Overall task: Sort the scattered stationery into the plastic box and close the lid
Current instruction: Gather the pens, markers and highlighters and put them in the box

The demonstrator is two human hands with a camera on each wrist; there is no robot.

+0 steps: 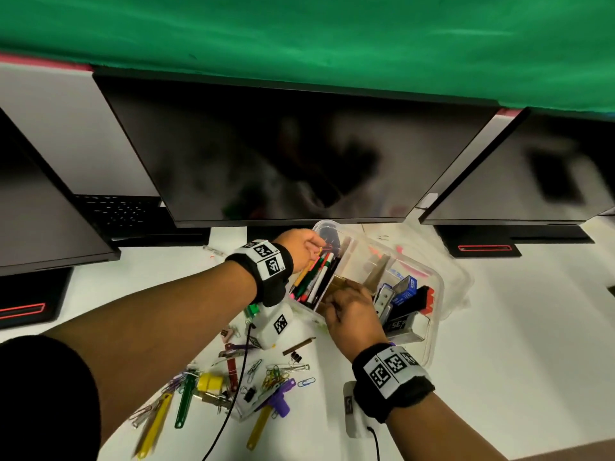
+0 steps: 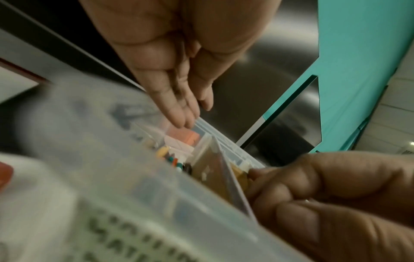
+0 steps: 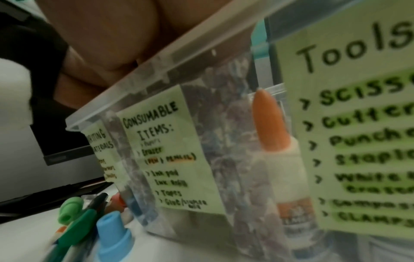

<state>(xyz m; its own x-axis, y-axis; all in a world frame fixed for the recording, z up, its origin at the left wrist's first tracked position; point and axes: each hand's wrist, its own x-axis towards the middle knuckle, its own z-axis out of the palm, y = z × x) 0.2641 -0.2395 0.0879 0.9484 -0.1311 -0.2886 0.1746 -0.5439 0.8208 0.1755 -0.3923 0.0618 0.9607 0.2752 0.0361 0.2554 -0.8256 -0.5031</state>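
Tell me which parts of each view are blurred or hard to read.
Head view: the monitors smear with motion blur, and the paper clips are soft. Left wrist view: the plastic box wall up close is out of focus. Right wrist view: the Tools label is legible but blurs toward its right edge.

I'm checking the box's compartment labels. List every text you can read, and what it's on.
"Tools", then "SCISS", "Cutter", "Punch", "Staple", "White", "CLAMPS", all cut off or blurred: right note on the box.
"CONSUMABLE ITEMS:", "Eraser", "Ink pad", "Tapes", "Glue": middle note; its other lines are too blurred.
"...ITING ...ATERIALS": left note, partly hidden.
Glue bottle label: unreadable.
Wristband squares: codes, not text.
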